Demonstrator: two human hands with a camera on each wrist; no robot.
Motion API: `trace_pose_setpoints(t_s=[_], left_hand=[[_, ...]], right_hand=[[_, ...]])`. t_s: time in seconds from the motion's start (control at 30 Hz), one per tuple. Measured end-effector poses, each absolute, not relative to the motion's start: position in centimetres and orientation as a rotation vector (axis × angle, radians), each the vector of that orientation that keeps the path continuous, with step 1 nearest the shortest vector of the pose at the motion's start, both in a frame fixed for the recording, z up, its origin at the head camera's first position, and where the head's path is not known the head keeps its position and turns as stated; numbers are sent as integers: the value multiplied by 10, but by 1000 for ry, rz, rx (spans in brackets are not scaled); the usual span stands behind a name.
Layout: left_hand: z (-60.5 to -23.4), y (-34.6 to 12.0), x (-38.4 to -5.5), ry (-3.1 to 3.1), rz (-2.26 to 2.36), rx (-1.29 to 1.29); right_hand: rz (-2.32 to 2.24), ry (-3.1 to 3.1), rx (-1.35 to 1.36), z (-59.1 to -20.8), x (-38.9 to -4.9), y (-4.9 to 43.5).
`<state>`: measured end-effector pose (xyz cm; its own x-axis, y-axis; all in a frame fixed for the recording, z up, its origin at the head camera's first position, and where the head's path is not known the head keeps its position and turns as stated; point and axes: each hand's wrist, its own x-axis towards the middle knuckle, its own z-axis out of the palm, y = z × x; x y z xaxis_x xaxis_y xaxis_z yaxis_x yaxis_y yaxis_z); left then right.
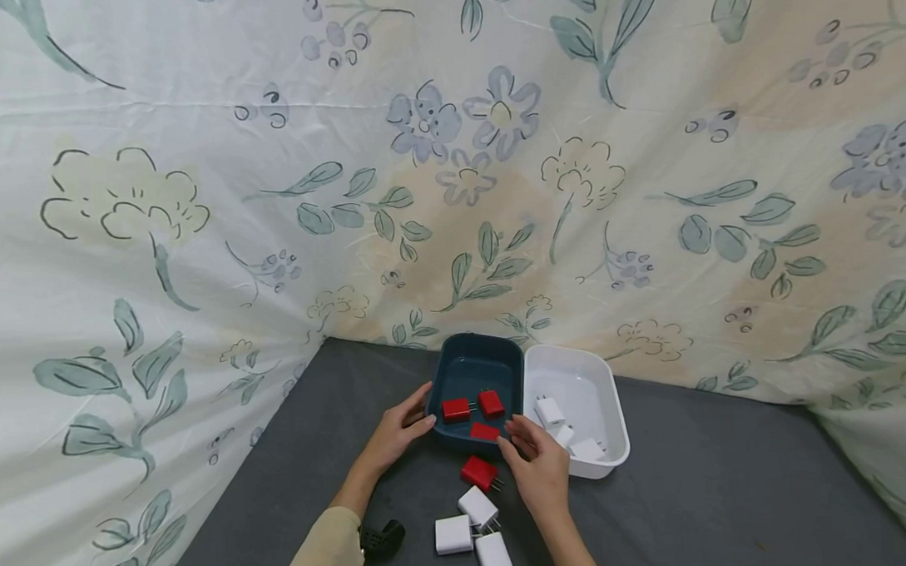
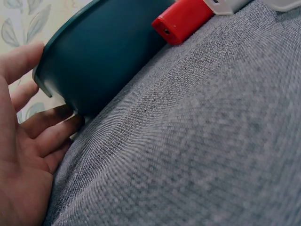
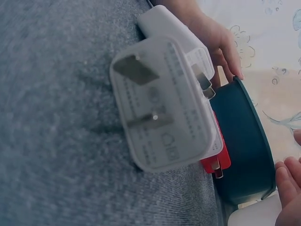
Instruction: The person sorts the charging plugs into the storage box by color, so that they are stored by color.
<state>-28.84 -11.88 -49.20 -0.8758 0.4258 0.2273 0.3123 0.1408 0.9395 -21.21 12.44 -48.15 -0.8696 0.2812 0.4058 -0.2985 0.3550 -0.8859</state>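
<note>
My left hand grips the left side of a dark teal bin; in the left wrist view, some fingertips reach its base. At the bin's front right corner is my right hand. In the right wrist view its bent fingertips are by the rim, with no charger visible in them. Inside the bin lie a red charger, another red charger and a red charger close to the front wall. One more red charger sits on the grey cloth just in front of it.
A white bin with several white chargers stands right beside the teal bin. Three white chargers lie on the grey cloth between my forearms. A black object is by my left sleeve. A floral curtain hangs behind.
</note>
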Motion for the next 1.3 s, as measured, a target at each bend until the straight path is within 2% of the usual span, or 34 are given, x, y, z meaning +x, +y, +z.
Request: trace_pose_setpoints(t_s=[1.3], left_hand=[[-491, -119, -288, 2291, 1865, 742]], right_hand=[[1657, -2362, 32, -490, -187, 135]])
